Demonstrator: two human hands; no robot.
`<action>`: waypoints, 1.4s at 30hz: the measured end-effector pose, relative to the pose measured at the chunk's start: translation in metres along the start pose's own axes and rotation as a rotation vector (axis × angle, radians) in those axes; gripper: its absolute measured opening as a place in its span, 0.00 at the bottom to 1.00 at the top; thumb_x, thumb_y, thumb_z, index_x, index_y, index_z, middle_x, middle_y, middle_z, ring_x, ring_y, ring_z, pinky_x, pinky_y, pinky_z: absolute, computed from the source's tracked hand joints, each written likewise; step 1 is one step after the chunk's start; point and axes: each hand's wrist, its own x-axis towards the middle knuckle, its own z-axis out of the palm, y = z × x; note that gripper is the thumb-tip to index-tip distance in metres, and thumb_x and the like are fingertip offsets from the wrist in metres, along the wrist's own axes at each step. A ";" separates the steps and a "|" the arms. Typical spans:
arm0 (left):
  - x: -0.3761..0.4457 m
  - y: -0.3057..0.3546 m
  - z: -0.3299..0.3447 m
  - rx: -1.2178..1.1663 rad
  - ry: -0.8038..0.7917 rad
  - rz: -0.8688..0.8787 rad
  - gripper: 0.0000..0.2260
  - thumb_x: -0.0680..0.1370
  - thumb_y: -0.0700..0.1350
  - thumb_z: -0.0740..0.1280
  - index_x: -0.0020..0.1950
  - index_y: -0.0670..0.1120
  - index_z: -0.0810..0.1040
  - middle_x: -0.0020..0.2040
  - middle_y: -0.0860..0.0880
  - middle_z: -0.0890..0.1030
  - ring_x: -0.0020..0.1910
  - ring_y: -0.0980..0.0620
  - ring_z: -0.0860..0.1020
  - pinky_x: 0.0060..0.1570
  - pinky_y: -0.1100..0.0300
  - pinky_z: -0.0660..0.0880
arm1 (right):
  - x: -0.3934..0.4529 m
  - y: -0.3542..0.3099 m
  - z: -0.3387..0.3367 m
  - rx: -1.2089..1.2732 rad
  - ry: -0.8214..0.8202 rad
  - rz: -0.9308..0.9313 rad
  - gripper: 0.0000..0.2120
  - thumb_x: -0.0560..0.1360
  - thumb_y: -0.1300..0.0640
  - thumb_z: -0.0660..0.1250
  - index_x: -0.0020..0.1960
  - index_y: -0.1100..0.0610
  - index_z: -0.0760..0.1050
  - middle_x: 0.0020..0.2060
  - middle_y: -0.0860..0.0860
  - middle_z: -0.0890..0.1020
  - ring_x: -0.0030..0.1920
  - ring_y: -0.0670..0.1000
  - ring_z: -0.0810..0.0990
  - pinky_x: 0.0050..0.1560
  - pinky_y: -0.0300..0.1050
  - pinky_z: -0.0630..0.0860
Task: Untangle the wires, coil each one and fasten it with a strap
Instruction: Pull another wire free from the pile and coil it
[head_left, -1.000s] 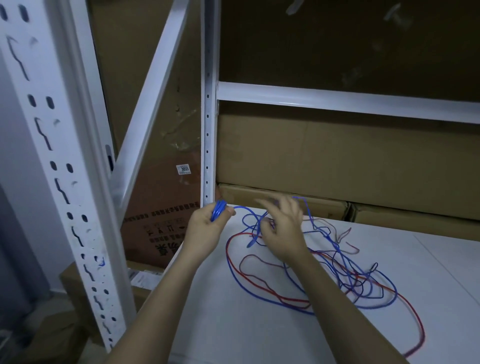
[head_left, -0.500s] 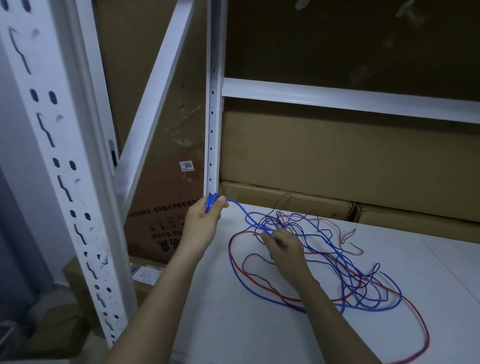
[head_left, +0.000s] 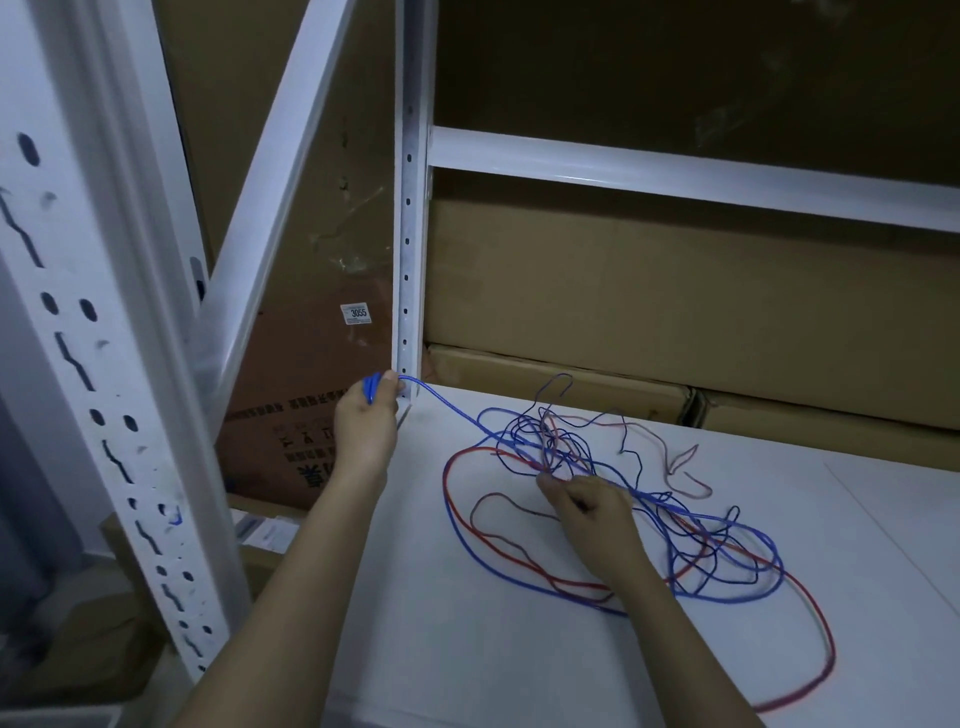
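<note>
The left hand (head_left: 365, 426) gripped a small blue coil (head_left: 372, 387) at the shelf's (head_left: 519, 649) back-left corner. From it the blue wire (head_left: 447, 411) ran taut, rightward and nearer, into the tangle (head_left: 613, 499) mid-shelf, where the right hand (head_left: 592, 514), the nearer one, pinched strands.

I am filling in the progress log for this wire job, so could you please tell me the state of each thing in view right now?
Left hand: raised at the shelf corner, grips a small blue coil.
Right hand: on the tangle, pinching strands.
Blue wire: one end coiled, stretched taut to the pile, the rest tangled.
Red wire: loose, uncoiled, looped through the pile.
Pink wire: loose, uncoiled.
Shelf: bears the pile.
</note>
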 end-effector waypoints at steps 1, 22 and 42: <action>-0.002 -0.003 0.003 0.018 -0.022 -0.003 0.13 0.81 0.50 0.62 0.37 0.50 0.77 0.29 0.53 0.71 0.28 0.56 0.67 0.33 0.60 0.66 | 0.001 0.000 -0.001 0.016 0.033 0.001 0.24 0.75 0.43 0.60 0.26 0.55 0.64 0.20 0.45 0.66 0.26 0.46 0.66 0.41 0.45 0.64; -0.038 0.009 0.035 -0.314 -0.591 -0.117 0.14 0.84 0.45 0.54 0.39 0.44 0.68 0.27 0.51 0.67 0.23 0.55 0.61 0.27 0.64 0.59 | 0.019 -0.014 0.028 -0.330 -0.087 -0.227 0.08 0.78 0.62 0.63 0.52 0.61 0.80 0.41 0.57 0.82 0.43 0.59 0.78 0.44 0.54 0.75; -0.066 -0.038 0.062 0.473 -0.521 0.066 0.12 0.83 0.50 0.55 0.44 0.44 0.66 0.40 0.40 0.74 0.38 0.49 0.72 0.50 0.47 0.72 | 0.029 0.000 -0.011 -0.111 -0.072 -0.556 0.06 0.73 0.62 0.64 0.45 0.61 0.78 0.39 0.53 0.77 0.41 0.52 0.73 0.42 0.41 0.69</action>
